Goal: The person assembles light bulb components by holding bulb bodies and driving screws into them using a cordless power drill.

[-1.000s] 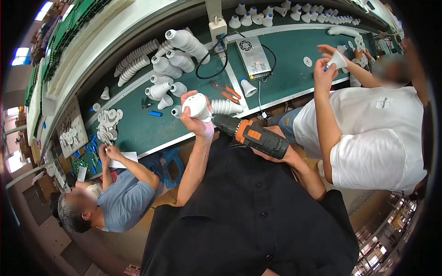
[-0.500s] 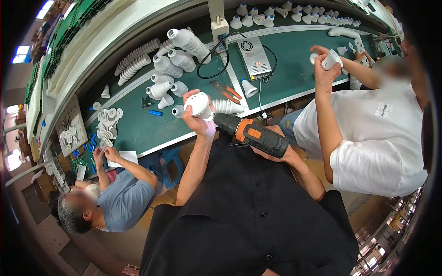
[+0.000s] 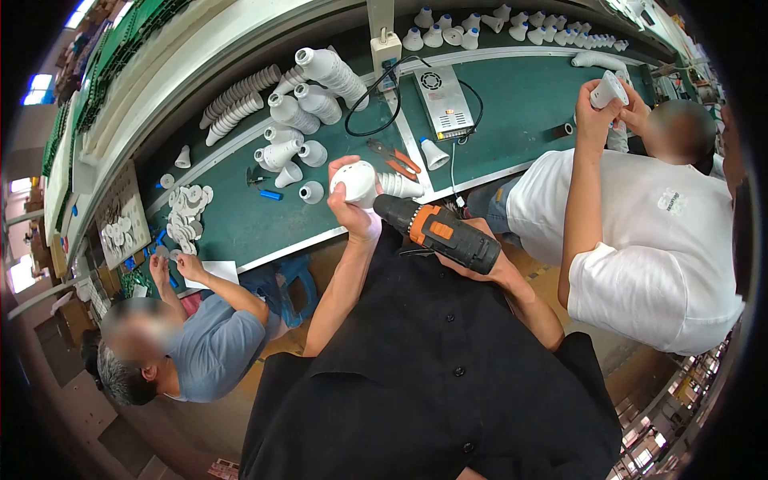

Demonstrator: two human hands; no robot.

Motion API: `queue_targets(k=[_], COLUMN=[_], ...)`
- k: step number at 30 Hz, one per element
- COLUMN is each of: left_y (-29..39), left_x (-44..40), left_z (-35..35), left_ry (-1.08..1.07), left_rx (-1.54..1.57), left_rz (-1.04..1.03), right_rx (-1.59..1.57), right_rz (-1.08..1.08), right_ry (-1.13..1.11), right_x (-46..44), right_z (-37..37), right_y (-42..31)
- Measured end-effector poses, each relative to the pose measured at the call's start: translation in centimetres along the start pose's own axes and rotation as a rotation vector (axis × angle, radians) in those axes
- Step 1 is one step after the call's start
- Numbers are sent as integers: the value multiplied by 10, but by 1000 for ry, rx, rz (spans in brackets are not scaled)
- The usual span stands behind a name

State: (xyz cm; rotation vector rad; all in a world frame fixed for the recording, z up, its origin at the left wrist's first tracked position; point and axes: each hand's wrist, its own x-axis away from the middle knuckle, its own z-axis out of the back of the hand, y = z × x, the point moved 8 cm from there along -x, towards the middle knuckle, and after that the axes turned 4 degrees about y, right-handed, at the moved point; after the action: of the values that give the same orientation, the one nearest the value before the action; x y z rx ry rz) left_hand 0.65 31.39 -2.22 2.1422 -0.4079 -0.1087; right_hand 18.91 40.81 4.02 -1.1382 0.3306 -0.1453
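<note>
My left hand (image 3: 356,218) is closed around a white cone-shaped lamp housing (image 3: 354,181), its wide round face turned up toward me. My right hand (image 3: 502,270) grips a black and orange cordless drill (image 3: 446,235) from behind, its fingers mostly hidden by the tool. The drill's chuck points left at the housing's lower side; whether its tip touches cannot be made out. Just beyond the housing lies a row of nested white housings (image 3: 400,186) on the green bench (image 3: 320,212). Orange-handled pliers (image 3: 396,158) rest behind that row.
Stacks of white housings (image 3: 328,72) stand at the back left. A metal power supply (image 3: 442,100) with a black cable sits on the bench ahead. At left, a person in blue (image 3: 220,344) handles white discs; at right, a person in white (image 3: 640,240) holds another housing.
My left hand and the lamp housing have shifted slightly right, while the drill stays almost still. The person at right has raised a housing and brought both hands together on it.
</note>
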Motion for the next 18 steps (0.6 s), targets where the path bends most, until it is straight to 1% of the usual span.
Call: queue_targets(k=[3, 6, 9, 12, 15, 18], left_y=[-7, -7, -3, -4, -6, -9], left_x=[1, -1, -3, -4, -5, -8], left_z=[3, 6, 8, 15, 21, 32], left_ry=[-8, 1, -9, -15, 11, 26], left_rx=[23, 38, 26, 13, 19, 44], left_rz=[16, 35, 37, 22, 22, 21], right_rx=[-10, 68, 20, -41, 10, -30], right_rz=[4, 77, -12, -118, -112, -135], right_ry=[-7, 82, -29, -74, -98, -112], right_x=[-2, -3, 5, 7, 5, 5], right_z=[-1, 6, -1, -6, -8, -11], right_y=[0, -16, 4, 12, 9, 12])
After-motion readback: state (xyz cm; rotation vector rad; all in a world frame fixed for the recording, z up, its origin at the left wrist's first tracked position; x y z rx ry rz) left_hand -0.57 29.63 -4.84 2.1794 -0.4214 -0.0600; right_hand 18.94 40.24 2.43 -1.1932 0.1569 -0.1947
